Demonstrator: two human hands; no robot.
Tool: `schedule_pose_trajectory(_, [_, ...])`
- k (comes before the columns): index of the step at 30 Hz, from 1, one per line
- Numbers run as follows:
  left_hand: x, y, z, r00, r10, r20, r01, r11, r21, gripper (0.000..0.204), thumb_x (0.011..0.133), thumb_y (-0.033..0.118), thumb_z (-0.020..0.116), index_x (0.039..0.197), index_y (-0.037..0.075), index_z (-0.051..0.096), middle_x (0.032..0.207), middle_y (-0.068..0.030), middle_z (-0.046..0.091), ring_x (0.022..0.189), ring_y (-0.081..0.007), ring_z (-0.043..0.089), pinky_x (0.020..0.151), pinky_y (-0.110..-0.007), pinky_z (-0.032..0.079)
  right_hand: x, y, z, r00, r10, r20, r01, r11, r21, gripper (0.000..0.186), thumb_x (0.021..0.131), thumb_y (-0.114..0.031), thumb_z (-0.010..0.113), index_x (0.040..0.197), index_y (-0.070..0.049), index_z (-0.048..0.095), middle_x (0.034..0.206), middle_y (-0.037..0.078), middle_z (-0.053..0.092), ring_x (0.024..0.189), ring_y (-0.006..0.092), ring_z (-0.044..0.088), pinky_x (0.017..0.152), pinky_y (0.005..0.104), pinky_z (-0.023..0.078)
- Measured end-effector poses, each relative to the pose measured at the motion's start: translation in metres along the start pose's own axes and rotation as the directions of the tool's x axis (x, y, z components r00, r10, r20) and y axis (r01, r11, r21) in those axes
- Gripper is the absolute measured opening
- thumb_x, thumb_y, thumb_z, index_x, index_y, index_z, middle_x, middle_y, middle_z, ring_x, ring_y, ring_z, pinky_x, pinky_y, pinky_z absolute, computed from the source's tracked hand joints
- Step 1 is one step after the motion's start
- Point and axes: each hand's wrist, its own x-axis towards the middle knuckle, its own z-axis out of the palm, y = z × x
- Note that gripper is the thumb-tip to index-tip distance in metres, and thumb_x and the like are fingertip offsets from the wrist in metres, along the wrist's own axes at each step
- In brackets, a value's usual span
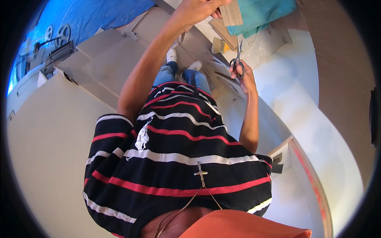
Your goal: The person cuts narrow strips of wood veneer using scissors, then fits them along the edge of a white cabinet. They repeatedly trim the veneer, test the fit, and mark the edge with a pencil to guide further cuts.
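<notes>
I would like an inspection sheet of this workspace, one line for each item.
Surface: pale flat boards all around the person.
Job's things: scissors, points up; a wood-look strip.
Clutter: a brush, a teal cloth, offcuts near the shoes.
Hands: right hand has its fingers through the scissors' handles; left hand has a grip on the strip.
Cables: nothing seen.
Surroundings: a blue sheet, a machine with wheels at upper left.

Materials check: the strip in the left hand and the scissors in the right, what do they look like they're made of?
Strip: probably wood veneer or laminate; matte, tan-grey, grain-like streaks. Scissors: blades look like bare metal with a grey sheen; dark handle loops, likely plastic, partly hidden by the right hand.
</notes>
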Motion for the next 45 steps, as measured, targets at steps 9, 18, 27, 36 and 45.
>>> schedule_pose_trajectory(9, [-0.014, 0.033, 0.023, 0.974, 0.029, 0.224, -0.030, 1.000, 0.003, 0.022, 0.102, 0.021, 0.057, 0.098, 0.003, 0.068, 0.080, -0.0006, 0.068, 0.062, -0.0065, 0.059, 0.055, -0.023, 0.047, -0.070, -0.064, 0.099, 0.961, -0.277, 0.021, 0.277, 0.957, -0.087, 0.049, 0.085, -0.045, 0.078, 0.105, -0.004, 0.060, 0.087, 0.004, 0.063, 0.073, 0.0106, 0.060, 0.073, 0.0262, 0.047])
schedule_pose_trajectory(18, [-0.022, 0.041, 0.028, 0.967, 0.015, 0.254, 0.018, 0.992, -0.126, 0.021, 0.103, 0.018, 0.056, 0.105, 0.001, 0.066, 0.087, -0.0047, 0.071, 0.074, -0.0123, 0.069, 0.064, -0.026, 0.057, -0.060, -0.078, 0.108, 0.963, -0.269, 0.030, 0.270, 0.948, -0.167, 0.040, 0.090, -0.038, 0.074, 0.106, -0.004, 0.063, 0.086, 0.003, 0.062, 0.068, 0.0088, 0.055, 0.068, 0.0242, 0.044])
schedule_pose_trajectory(27, [-0.041, 0.053, 0.028, 0.982, 0.008, 0.189, 0.008, 0.996, -0.087, 0.021, 0.102, 0.018, 0.056, 0.106, 0.000, 0.065, 0.088, -0.0055, 0.071, 0.076, -0.0134, 0.069, 0.067, -0.029, 0.057, -0.057, -0.079, 0.114, 0.950, -0.300, 0.082, 0.306, 0.950, -0.063, 0.040, 0.090, -0.040, 0.073, 0.105, -0.004, 0.064, 0.088, 0.003, 0.062, 0.065, 0.0090, 0.053, 0.065, 0.0236, 0.041])
schedule_pose_trajectory(36, [-0.051, 0.052, 0.031, 0.987, 0.006, 0.161, 0.005, 0.998, -0.066, 0.020, 0.102, 0.018, 0.058, 0.107, 0.001, 0.066, 0.091, -0.0033, 0.070, 0.078, -0.0114, 0.067, 0.070, -0.029, 0.055, -0.054, -0.076, 0.115, 0.955, -0.277, 0.109, 0.292, 0.943, -0.160, 0.069, 0.082, -0.065, 0.073, 0.108, -0.002, 0.063, 0.085, 0.007, 0.064, 0.064, 0.0099, 0.052, 0.063, 0.0225, 0.042])
schedule_pose_trajectory(45, [-0.056, 0.055, 0.030, 0.985, -0.009, 0.172, 0.015, 0.999, -0.034, 0.020, 0.102, 0.020, 0.059, 0.109, 0.003, 0.066, 0.092, -0.0024, 0.070, 0.080, -0.0099, 0.066, 0.070, -0.027, 0.055, -0.059, -0.071, 0.119, 0.932, -0.339, 0.131, 0.346, 0.938, -0.030, 0.042, 0.090, -0.043, 0.073, 0.104, -0.004, 0.064, 0.078, 0.001, 0.057, 0.063, 0.0071, 0.047, 0.064, 0.0222, 0.037])
